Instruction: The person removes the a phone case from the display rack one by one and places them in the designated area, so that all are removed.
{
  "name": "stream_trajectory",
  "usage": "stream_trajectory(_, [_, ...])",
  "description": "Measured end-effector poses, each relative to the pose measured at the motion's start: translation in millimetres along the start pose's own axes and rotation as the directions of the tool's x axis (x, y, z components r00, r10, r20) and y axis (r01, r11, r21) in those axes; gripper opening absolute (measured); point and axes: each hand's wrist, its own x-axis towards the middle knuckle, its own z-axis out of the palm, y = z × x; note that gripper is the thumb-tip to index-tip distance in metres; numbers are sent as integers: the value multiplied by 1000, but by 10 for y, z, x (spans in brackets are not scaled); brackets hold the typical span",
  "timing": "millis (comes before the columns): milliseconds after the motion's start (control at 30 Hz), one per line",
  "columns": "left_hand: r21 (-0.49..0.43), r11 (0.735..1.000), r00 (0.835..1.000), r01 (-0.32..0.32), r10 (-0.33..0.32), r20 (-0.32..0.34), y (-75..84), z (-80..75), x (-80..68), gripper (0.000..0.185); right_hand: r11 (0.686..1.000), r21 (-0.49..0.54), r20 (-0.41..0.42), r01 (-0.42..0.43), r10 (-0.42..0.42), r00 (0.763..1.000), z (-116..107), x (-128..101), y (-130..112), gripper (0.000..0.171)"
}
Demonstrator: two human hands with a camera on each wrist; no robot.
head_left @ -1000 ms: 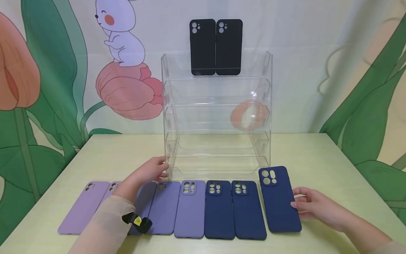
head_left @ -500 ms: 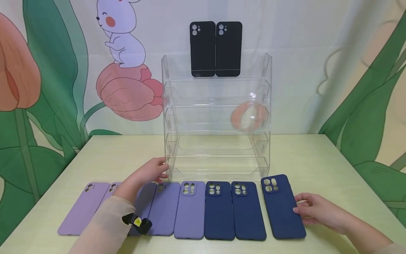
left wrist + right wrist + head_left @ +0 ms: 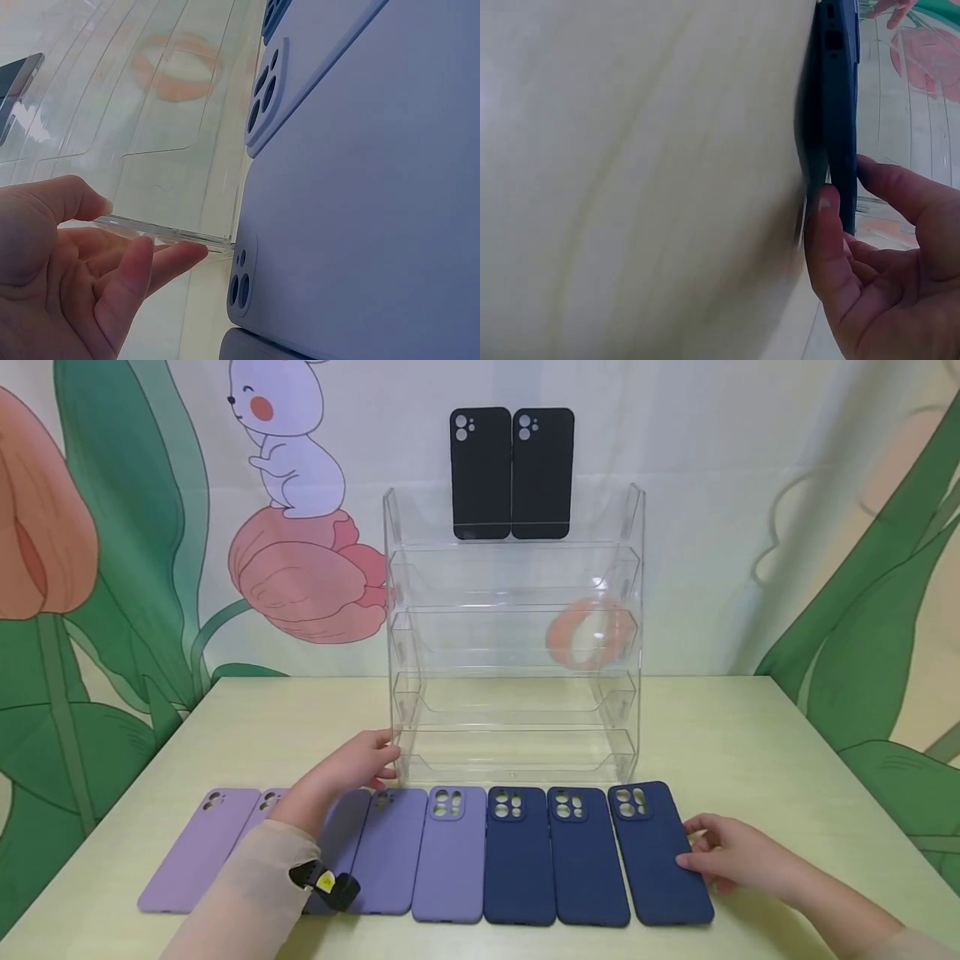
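- Right hand (image 3: 731, 858) at the right edge of the outermost dark blue case (image 3: 660, 853); thumb and fingers pinch that edge, seen close in the right wrist view (image 3: 836, 112).
- Case lying flat on the counter (image 3: 757, 752), camera cutout toward the rack, just beside the next dark blue case (image 3: 587, 857), rightmost in the row.
- Left hand (image 3: 347, 775) at the bottom left corner of the clear rack (image 3: 513, 635); thumb above and fingers (image 3: 161, 259) below the rack's bottom lip, pinching it.
- Row of cases runs left from there: two more dark blue, then lilac ones (image 3: 450, 853), partly under the left sleeve (image 3: 251, 893).
- Two black cases (image 3: 512, 472) upright on the rack's top shelf.
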Motion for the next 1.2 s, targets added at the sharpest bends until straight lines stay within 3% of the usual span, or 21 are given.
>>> stream_trajectory(400, [10, 1000, 1000, -6, 6, -3, 19, 9, -3, 44, 982, -187, -8, 5, -7, 1000, -24, 28, -117, 43])
stream_trajectory(533, [10, 1000, 1000, -3, 3, -5, 10, 5, 11, 45, 968, -239, -30, 72, -82, 996, -108, 53, -261, 41])
stream_trajectory(767, [10, 1000, 1000, 6, -6, -3, -5, -3, -17, 46, 934, -124, -93, 335, -347, 933, -294, 179, -624, 37])
stream_trajectory(1200, [10, 1000, 1000, -2, 2, -8, -6, -7, -13, 46, 896, 41, -187, 442, -428, 884, -561, 536, -1221, 39])
